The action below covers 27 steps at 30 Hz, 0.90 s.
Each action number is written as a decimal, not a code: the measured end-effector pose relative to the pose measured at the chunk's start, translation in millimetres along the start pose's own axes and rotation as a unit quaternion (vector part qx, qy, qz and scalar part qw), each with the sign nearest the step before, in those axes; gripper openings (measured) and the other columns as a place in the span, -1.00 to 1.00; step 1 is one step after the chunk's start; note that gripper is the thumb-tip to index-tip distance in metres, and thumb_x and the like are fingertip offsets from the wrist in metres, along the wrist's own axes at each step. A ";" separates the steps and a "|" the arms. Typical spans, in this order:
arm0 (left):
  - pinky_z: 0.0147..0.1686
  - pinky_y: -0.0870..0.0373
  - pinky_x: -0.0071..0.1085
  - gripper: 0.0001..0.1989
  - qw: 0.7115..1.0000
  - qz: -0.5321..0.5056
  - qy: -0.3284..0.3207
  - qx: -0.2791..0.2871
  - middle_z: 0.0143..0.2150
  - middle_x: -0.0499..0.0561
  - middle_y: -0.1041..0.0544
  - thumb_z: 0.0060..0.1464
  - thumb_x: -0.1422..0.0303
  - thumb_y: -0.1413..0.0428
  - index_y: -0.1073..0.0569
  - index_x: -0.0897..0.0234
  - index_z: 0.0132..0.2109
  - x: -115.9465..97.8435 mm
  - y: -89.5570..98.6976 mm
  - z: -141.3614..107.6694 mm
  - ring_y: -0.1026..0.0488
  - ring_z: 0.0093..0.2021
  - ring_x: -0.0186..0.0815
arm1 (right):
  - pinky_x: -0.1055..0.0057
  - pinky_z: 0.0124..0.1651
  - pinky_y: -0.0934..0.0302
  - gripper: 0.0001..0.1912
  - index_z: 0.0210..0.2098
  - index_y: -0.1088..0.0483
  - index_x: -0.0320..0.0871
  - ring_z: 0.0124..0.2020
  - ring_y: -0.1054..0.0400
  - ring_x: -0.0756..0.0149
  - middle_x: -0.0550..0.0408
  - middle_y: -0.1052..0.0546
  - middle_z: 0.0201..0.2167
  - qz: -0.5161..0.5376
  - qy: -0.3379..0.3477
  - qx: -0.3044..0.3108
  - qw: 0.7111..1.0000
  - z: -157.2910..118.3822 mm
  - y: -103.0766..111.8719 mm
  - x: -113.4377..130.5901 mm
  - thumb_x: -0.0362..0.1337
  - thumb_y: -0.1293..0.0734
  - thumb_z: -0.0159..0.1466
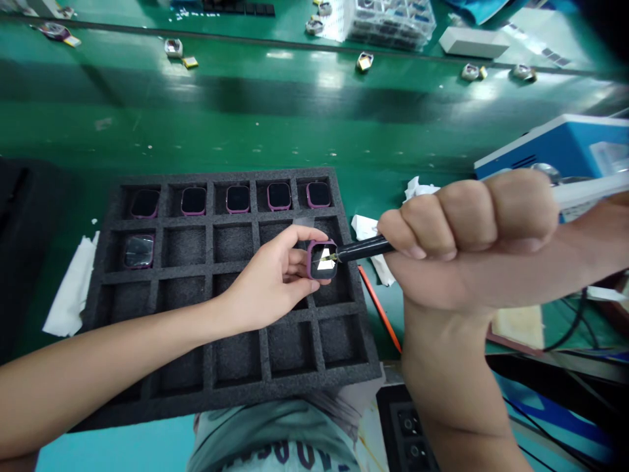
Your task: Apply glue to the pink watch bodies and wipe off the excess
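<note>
My left hand [268, 278] holds a purple-framed smartwatch case [310, 261] between thumb and fingers, its dark screen tilted up with a bright reflection. Fingers of my right hand [462, 223] wrap round a black pen-like tool [363, 249] with a thin metal tip. That tip is at the screen's right edge; whether it touches the glass I cannot tell. Below lies a dark foam tray [289, 380] with square compartments. Several similar watch cases [238, 198] sit in its back row. Another watch case [139, 252] lies in the second row at the left.
An orange stick [381, 311] and crumpled white tissue [366, 229] lie right of the tray. A blue box-shaped device [550, 147] stands at the right. Across the green bench [236, 124] are small watch parts [364, 62] and a clear divided box [390, 23].
</note>
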State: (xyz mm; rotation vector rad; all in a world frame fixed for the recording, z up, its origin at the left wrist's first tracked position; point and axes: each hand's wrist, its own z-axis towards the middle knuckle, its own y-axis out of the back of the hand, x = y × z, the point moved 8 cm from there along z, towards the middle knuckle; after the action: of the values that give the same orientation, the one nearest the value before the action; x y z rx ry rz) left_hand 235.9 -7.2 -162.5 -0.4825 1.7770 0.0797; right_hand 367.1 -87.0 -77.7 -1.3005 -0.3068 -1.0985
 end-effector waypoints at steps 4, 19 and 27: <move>-0.15 -0.50 -0.41 -0.49 1.000 -0.004 0.001 -0.001 -0.23 -0.06 -0.59 0.01 0.71 -0.19 -0.33 0.25 0.07 -0.9 0.2 -0.4 -0.64 -0.17 -0.33 | 0.33 -0.46 0.04 -0.37 -0.64 -0.02 -0.14 -0.60 0.16 0.37 0.20 0.14 -0.66 -0.007 -0.008 -0.002 1.000 -0.6 0.8 -0.4 0.01 -0.37 0.37; -0.12 -0.51 -0.40 -0.49 1.000 -0.010 0.006 -0.001 -0.23 -0.05 -0.58 0.02 0.71 -0.19 -0.33 0.25 0.08 -1.1 -0.4 -0.3 -0.64 -0.17 -0.34 | 0.32 -0.41 0.10 -0.29 -0.61 0.17 -0.15 -0.59 0.21 0.35 0.20 0.16 -0.65 0.009 -0.003 0.022 1.000 -0.9 -4.2 0.3 -0.05 -0.38 0.37; -0.10 -0.51 -0.38 -0.50 1.000 -0.005 0.011 -0.004 -0.24 -0.06 -0.58 0.02 0.69 -0.20 -0.33 0.25 0.07 -2.6 -0.9 0.1 -0.64 -0.16 -0.32 | 0.33 -0.41 0.05 -0.30 -0.61 0.12 -0.13 -0.57 0.17 0.34 0.21 0.14 -0.63 0.026 0.002 0.018 0.999 -3.3 -0.8 -0.5 -0.04 -0.44 0.31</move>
State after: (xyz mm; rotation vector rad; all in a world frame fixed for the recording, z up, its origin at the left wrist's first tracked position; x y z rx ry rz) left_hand 236.8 -7.2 -159.9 -0.4994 1.7972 0.0746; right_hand 365.0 -89.5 -78.6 -1.2677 -0.2872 -1.0459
